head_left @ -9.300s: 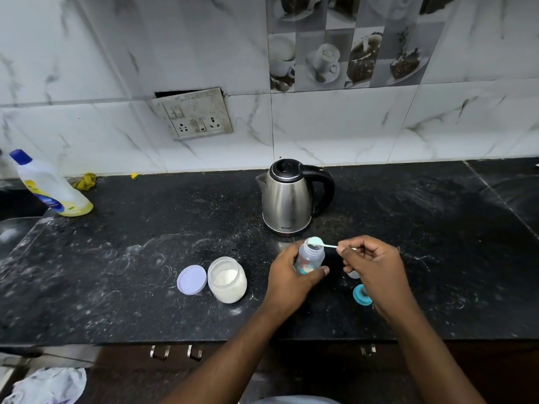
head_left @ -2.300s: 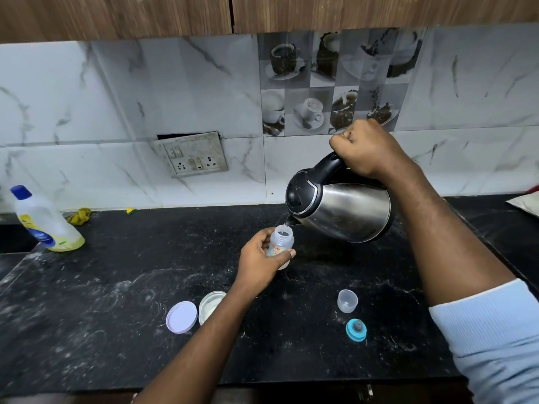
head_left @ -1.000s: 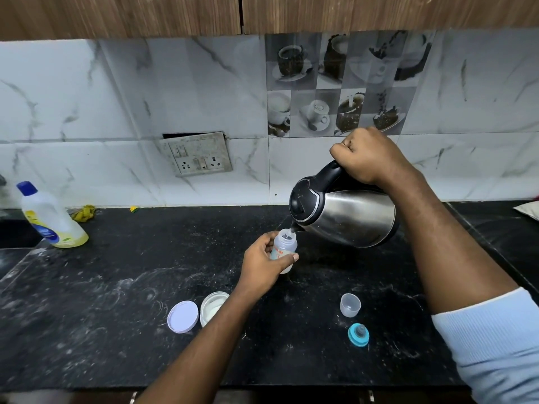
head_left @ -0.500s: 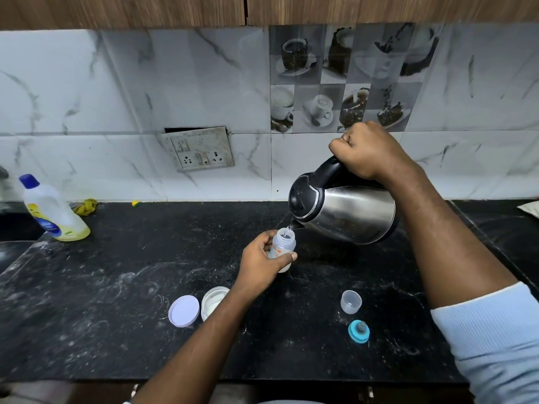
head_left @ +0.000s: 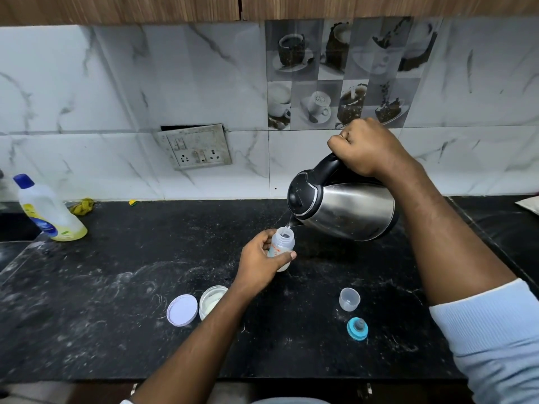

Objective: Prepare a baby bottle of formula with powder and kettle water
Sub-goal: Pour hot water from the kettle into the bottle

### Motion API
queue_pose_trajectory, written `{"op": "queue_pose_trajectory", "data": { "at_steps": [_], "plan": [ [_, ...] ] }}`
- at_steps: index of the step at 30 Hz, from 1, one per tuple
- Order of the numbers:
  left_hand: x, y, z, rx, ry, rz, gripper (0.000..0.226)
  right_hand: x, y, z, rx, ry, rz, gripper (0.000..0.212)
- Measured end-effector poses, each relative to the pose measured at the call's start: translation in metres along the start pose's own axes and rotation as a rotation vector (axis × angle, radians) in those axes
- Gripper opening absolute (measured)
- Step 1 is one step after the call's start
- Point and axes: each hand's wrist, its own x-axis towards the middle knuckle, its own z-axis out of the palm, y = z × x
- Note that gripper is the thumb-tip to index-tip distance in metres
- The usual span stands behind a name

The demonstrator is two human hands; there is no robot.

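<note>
My left hand (head_left: pixel 259 262) grips a small clear baby bottle (head_left: pixel 282 243) standing open on the black counter (head_left: pixel 122 275). My right hand (head_left: pixel 366 150) holds the black handle of a steel kettle (head_left: pixel 347 209), tilted to the left with its spout right over the bottle's mouth. A thin stream of water runs from the spout into the bottle. The powder jar (head_left: pixel 211 300) stands open beside my left forearm, its lilac lid (head_left: pixel 182 310) lying next to it. The bottle's clear cap (head_left: pixel 349 299) and blue teat ring (head_left: pixel 357 328) lie at the front right.
A white and yellow detergent bottle (head_left: pixel 48 211) with a blue cap stands at the far left by the sink edge. A yellow scrap (head_left: pixel 83 206) lies against the wall. A switch and socket plate (head_left: pixel 196 147) hangs on the marble tiles. Wooden cabinets run overhead.
Nine seconds ago my right hand spooned powder into the bottle and the kettle stood on the counter. The kettle is now lifted and tilted; over the last second both hands have held steady.
</note>
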Motion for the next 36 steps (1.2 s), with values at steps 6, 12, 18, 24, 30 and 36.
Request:
{"op": "queue_pose_trajectory", "data": {
  "at_steps": [6,12,18,24,30,36],
  "plan": [
    [0.002,0.002,0.002,-0.019,0.014,0.015,0.051,-0.002,0.000,0.000,-0.010,-0.001,-0.006,0.043],
    [0.003,-0.003,0.004,-0.027,0.004,0.016,0.051,-0.004,0.000,0.001,-0.014,-0.007,-0.013,0.043],
    [0.003,-0.005,0.007,-0.039,0.007,0.016,0.051,-0.004,-0.001,0.002,-0.003,-0.014,-0.009,0.042],
    [0.005,-0.008,0.005,-0.039,0.008,0.017,0.052,-0.005,-0.003,0.000,-0.005,-0.015,0.003,0.042],
    [0.005,-0.007,0.005,-0.048,0.010,0.023,0.050,-0.006,-0.003,0.001,0.003,-0.014,0.011,0.043],
    [0.005,-0.008,0.004,-0.052,0.002,0.019,0.051,-0.007,-0.003,0.004,0.005,-0.017,0.014,0.042]
  ]
}}
